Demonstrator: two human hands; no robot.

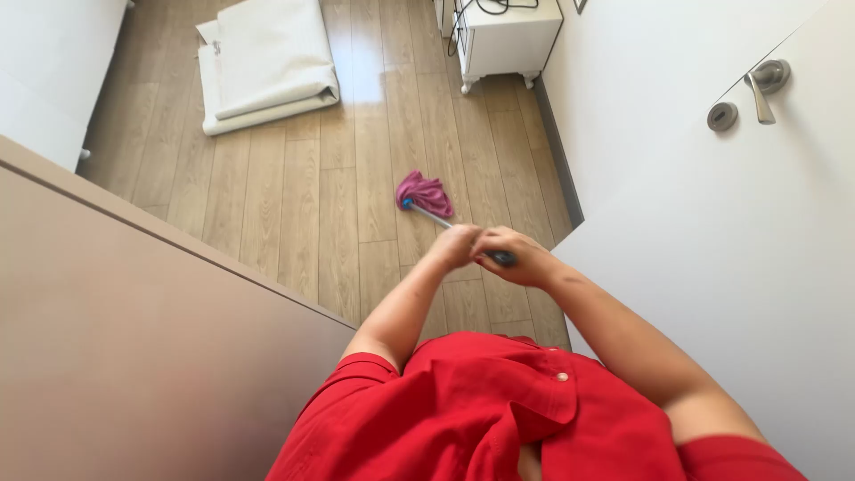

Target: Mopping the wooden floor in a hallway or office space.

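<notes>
A mop with a magenta string head rests on the wooden floor, its silver handle slanting up toward me. My left hand is closed around the handle lower down. My right hand grips the dark upper end right beside it. Both arms reach forward from my red shirt.
A white door with a metal lever handle stands on my right. A tan panel fills the left foreground. A folded white mattress lies on the floor ahead, and a white cabinet stands at the back.
</notes>
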